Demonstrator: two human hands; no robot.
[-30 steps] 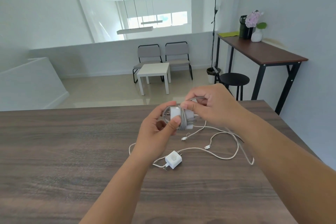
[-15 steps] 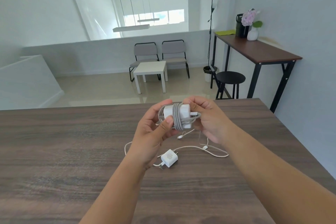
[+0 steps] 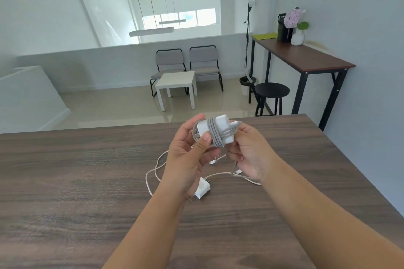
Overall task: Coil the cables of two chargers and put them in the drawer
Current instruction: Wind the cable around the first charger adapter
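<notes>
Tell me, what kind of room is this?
Probably a home living or lounge area, maybe a small office. Two chairs stand behind a white side table, and a tall desk with flowers has a stool beside it.

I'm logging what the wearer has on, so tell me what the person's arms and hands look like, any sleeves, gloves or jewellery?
Both forearms are bare up to the frame edge, with no sleeve in view. The left hand and right hand wear no gloves. No rings, watch or bracelet show on the fingers and wrists that are visible. The nails look short and unpainted.
</notes>
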